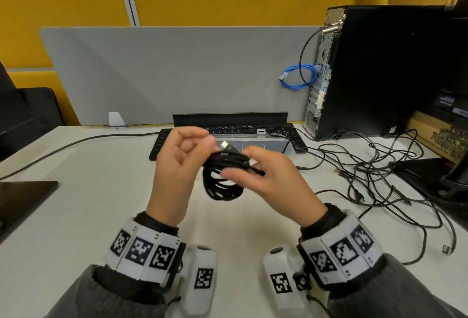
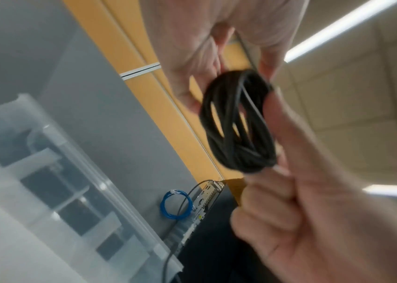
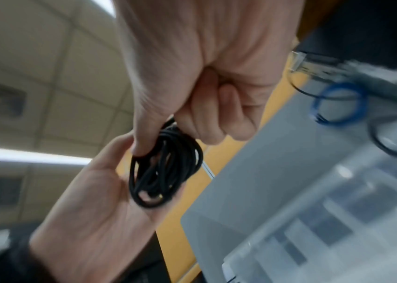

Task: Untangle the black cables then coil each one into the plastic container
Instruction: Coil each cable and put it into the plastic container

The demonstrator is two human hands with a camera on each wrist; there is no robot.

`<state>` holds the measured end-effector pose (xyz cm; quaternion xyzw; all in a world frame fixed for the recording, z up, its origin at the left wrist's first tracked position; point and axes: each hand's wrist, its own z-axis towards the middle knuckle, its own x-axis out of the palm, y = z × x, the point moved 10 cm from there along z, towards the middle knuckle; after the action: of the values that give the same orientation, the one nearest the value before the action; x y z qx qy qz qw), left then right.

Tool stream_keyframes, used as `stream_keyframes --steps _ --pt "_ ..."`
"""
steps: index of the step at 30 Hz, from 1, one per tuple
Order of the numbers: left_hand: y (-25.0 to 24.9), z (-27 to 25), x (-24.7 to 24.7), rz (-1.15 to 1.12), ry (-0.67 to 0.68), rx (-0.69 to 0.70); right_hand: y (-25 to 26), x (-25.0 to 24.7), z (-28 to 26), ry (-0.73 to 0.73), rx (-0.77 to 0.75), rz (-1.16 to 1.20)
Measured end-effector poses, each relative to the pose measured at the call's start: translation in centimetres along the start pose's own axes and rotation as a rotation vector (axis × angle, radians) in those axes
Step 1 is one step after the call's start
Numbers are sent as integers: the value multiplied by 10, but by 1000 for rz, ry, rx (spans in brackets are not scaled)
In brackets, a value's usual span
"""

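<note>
A small coil of black cable [image 1: 222,186] hangs in the air between both hands above the white desk. Its silver plug [image 1: 225,144] sticks up at the top. My right hand [image 1: 253,170] grips the coil's right side, thumb across the front and fingers behind. My left hand [image 1: 202,145] has curled fingers, and its thumb and index finger pinch the coil's upper left edge. In the left wrist view the coil [image 2: 236,124] lies against my left thumb [image 2: 272,114]. The right wrist view shows the coil [image 3: 166,168] pinched under my right hand [image 3: 204,67]. The clear plastic container [image 1: 266,140] sits just behind the hands.
A loose tangle of black cables [image 1: 379,178] spreads over the desk's right side. The container rests partly on a black keyboard [image 1: 162,145]. A black PC tower [image 1: 374,69] with a blue cable loop [image 1: 296,77] stands at the back right. A dark flat pad [image 1: 22,198] lies left.
</note>
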<state>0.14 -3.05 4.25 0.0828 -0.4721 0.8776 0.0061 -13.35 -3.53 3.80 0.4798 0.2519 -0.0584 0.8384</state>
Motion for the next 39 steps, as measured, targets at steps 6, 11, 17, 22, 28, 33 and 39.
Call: stream_keyframes --steps 6,11,17,22,28,33,39 --pt "51 -17 40 8 334 -356 -37 21 3 8 259 1037" --pt "56 -20 41 -37 293 -378 -41 43 4 56 284 1120" --pt "51 -18 38 -22 194 -355 -37 46 0 73 291 1037" --pt "48 -14 23 -140 69 -345 -31 48 -8 140 272 886" --pt "49 -5 3 -34 -18 -359 -45 0 -8 55 275 524" --pt "52 -7 12 46 75 -349 -33 -36 -2 -107 119 73" --pt "49 -15 34 -13 222 -369 -49 -43 -2 -282 156 463"
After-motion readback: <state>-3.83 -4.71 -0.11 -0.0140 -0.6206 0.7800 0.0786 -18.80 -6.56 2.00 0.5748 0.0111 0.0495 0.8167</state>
